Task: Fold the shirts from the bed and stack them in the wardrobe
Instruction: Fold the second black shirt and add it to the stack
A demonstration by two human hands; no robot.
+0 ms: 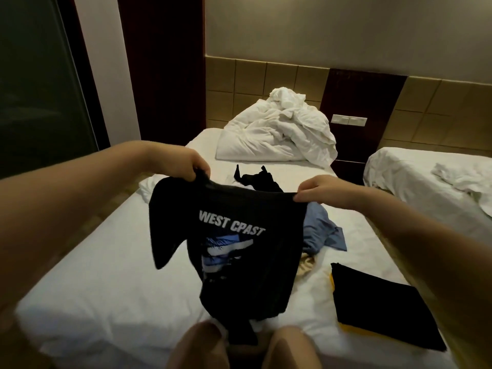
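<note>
With the left hand (195, 162) and right hand (318, 191) each keeping a pinching grip on 1 shoulder, the black shirt (239, 249) hangs over the bed (106, 275); it is probably best laid flat, print down, sleeves spread.

Cannot see most of the blue shirt (319, 233), the beige garment (306, 265) or the near part of the loose black garment (263, 179), all screened by the raised black T-shirt (239, 257), hem lost between the knees (202, 342). Can trace only thin edges of the yellow garment (354, 330) under the folded black shirt (380, 304). Cannot read the wall switch panel (348, 120), too small, nor follow the second bed (415, 177) past the right edge.
</note>
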